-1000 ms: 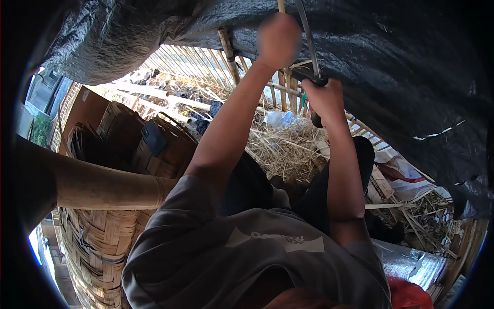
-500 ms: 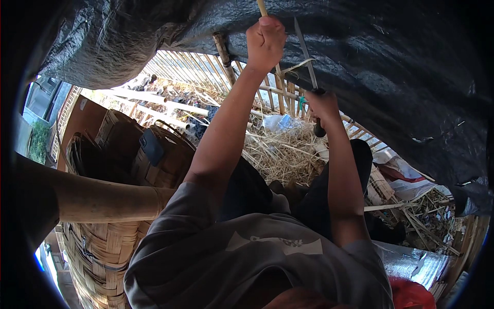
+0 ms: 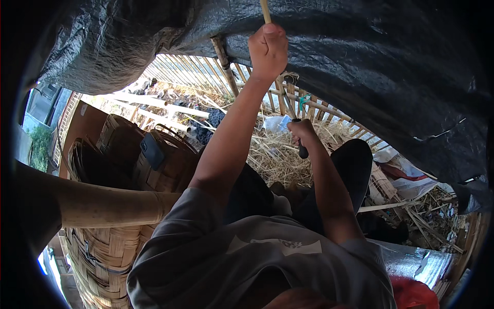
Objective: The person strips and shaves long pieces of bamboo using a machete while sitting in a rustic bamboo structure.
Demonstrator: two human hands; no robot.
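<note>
My left hand (image 3: 268,51) is raised at the top middle, its fingers wrapped round a thin pale bamboo stick (image 3: 265,11). One end of the stick rises above the fist; its lower part runs down past the wrist. Below and to the right, my right hand (image 3: 304,132) grips the black handle of a knife (image 3: 288,103). The narrow blade points up and away from me, close beside the stick's lower part; whether they touch I cannot tell. A pale curled strip (image 3: 290,77) shows near the blade's upper end.
Black plastic sheeting (image 3: 381,67) hangs overhead and along the right. Straw shavings (image 3: 283,159) cover the ground before my knees, near a bamboo slat fence (image 3: 193,72). At left stand woven baskets (image 3: 105,257), a thick bamboo pole (image 3: 113,205) and a dark phone (image 3: 152,151).
My right hand has drawn the knife down and leftward, toward me, bringing the blade nearer the stick. My left hand has sunk slightly with the stick still in it.
</note>
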